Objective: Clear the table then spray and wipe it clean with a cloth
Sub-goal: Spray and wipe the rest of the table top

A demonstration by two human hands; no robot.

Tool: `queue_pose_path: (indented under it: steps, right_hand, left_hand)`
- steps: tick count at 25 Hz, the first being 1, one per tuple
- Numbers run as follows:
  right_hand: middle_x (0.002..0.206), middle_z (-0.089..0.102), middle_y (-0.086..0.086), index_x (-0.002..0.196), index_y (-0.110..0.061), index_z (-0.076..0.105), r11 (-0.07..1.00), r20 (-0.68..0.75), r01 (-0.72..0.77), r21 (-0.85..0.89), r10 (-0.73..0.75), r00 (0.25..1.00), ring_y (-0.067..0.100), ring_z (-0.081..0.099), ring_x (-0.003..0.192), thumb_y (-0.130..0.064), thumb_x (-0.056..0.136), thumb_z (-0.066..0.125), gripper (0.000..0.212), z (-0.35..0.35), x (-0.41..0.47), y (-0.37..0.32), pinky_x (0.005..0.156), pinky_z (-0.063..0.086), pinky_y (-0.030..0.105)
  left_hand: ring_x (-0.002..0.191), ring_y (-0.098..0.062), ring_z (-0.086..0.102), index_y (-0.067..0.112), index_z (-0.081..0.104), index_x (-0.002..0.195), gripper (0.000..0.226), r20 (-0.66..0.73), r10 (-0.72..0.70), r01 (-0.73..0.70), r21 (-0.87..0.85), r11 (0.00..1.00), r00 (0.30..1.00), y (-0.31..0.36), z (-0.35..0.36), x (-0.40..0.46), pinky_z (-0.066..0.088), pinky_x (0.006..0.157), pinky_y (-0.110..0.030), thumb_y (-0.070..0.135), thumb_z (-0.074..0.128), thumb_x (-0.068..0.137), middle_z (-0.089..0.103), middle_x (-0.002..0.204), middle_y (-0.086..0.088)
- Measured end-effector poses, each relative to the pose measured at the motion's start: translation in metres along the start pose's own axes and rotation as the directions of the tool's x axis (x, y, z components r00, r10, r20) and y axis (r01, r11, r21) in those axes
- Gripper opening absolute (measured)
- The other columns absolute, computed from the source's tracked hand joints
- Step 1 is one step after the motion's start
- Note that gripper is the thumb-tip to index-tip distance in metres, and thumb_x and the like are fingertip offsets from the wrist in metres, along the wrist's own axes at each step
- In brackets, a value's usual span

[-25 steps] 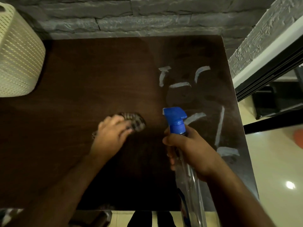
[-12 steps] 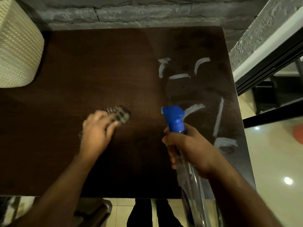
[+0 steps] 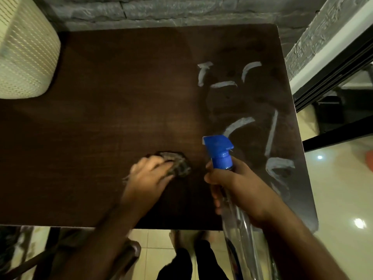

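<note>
A dark brown wooden table (image 3: 125, 110) fills the view. My left hand (image 3: 148, 178) presses a dark patterned cloth (image 3: 178, 164) against the tabletop near its middle front; the hand is blurred. My right hand (image 3: 238, 188) grips the neck of a clear spray bottle (image 3: 240, 223) with a blue trigger head (image 3: 219, 152), held just right of the cloth and pointing away from me. Pale reflections streak the glossy right part of the table.
A cream perforated basket (image 3: 26, 55) stands on the table's far left corner. A grey stone wall (image 3: 171, 11) runs behind the table. A dark chair (image 3: 129, 253) sits below the front edge. Pale tiled floor (image 3: 339, 188) lies to the right.
My left hand swept the cloth to the left and then back to the right, close to the bottle. My right hand with the bottle stayed about where it was.
</note>
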State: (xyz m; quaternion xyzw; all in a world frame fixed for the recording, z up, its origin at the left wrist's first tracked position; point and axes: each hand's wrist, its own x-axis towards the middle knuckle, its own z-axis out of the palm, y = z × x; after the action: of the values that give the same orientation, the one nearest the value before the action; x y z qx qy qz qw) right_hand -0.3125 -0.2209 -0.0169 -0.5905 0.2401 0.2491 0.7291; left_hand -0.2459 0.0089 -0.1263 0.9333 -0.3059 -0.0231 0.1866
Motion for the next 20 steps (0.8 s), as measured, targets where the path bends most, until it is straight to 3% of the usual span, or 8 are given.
queue_pose_path:
  steps: [2,5,7,8,11,14,18,20]
  right_hand:
    - [0.063,0.054,0.009,0.104,-0.01,0.054,1.0,0.01,-0.017,0.02,0.017,1.0,0.026,0.051,0.056,-0.023,0.069,0.067,0.039,0.002,0.001,0.009,0.054,0.048,0.038]
    - [0.062,0.054,0.007,0.101,-0.016,0.054,0.999,0.009,-0.022,0.038,0.021,1.0,0.023,0.052,0.054,-0.02,0.073,0.068,0.032,0.013,0.003,0.02,0.053,0.048,0.037]
    - [0.063,0.054,0.008,0.103,-0.015,0.054,0.999,-0.017,-0.021,0.034,0.022,1.0,0.023,0.052,0.054,-0.014,0.082,0.067,0.025,0.022,0.007,0.026,0.053,0.048,0.037]
    - [0.063,0.055,0.008,0.104,-0.015,0.054,0.999,-0.026,-0.026,0.033,0.027,0.999,0.023,0.053,0.055,-0.012,0.085,0.066,0.022,0.027,0.007,0.027,0.053,0.049,0.036]
    - [0.063,0.057,0.005,0.106,-0.016,0.053,0.999,-0.058,-0.028,0.034,0.03,0.998,0.021,0.055,0.055,-0.013,0.086,0.064,0.023,0.039,0.003,0.024,0.053,0.05,0.034]
    - [0.061,0.053,0.008,0.103,-0.008,0.051,0.999,-0.118,0.012,0.041,-0.007,0.993,0.023,0.052,0.052,-0.009,0.087,0.061,0.019,0.049,-0.009,0.022,0.049,0.046,0.035]
    - [0.067,0.055,0.008,0.101,-0.009,0.054,0.999,-0.16,0.022,0.024,-0.018,0.987,0.019,0.055,0.053,-0.008,0.087,0.06,0.015,0.053,-0.033,0.024,0.051,0.049,0.034]
    - [0.067,0.057,0.006,0.101,-0.014,0.054,1.0,-0.145,-0.015,0.007,0.016,0.989,0.019,0.056,0.055,-0.01,0.088,0.061,0.016,0.051,-0.041,0.032,0.055,0.051,0.036]
  left_hand:
    - [0.09,-0.035,0.056,0.014,0.068,0.11,0.04,-0.126,-0.106,0.12,0.113,0.986,0.986,-0.075,-0.025,0.011,0.046,0.079,-0.042,0.04,0.047,0.088,0.059,0.101,-0.013]
    - [0.098,-0.044,0.054,0.01,0.064,0.112,0.042,-0.321,-0.342,0.407,0.164,0.898,0.883,-0.171,-0.053,0.077,0.047,0.086,-0.051,0.04,0.046,0.089,0.055,0.108,-0.023]
    - [0.103,-0.044,0.052,0.012,0.062,0.116,0.041,-0.383,-0.447,0.523,0.12,0.844,0.808,-0.182,-0.047,0.116,0.046,0.089,-0.049,0.038,0.047,0.089,0.053,0.114,-0.024]
    - [0.103,-0.044,0.052,0.015,0.063,0.116,0.04,-0.368,-0.443,0.516,0.127,0.847,0.818,-0.17,-0.039,0.13,0.046,0.089,-0.048,0.039,0.047,0.089,0.054,0.115,-0.022]
    - [0.1,-0.037,0.055,0.021,0.065,0.109,0.032,-0.26,-0.27,0.313,0.136,0.94,0.927,-0.089,-0.005,0.149,0.045,0.085,-0.044,0.04,0.05,0.089,0.058,0.11,-0.014]
    - [0.098,-0.032,0.055,0.021,0.066,0.11,0.029,-0.158,-0.117,0.126,0.05,0.991,0.981,-0.011,0.014,0.127,0.043,0.084,-0.042,0.039,0.056,0.089,0.059,0.109,-0.008]
    - [0.091,-0.025,0.054,0.021,0.066,0.113,0.03,0.027,0.144,-0.143,-0.032,0.989,0.989,0.026,0.01,0.034,0.042,0.077,-0.039,0.036,0.056,0.089,0.057,0.103,-0.002]
    - [0.089,-0.024,0.054,0.021,0.067,0.113,0.035,0.075,0.199,-0.195,-0.05,0.979,0.977,0.012,0.002,-0.016,0.043,0.074,-0.037,0.04,0.05,0.088,0.058,0.102,0.0]
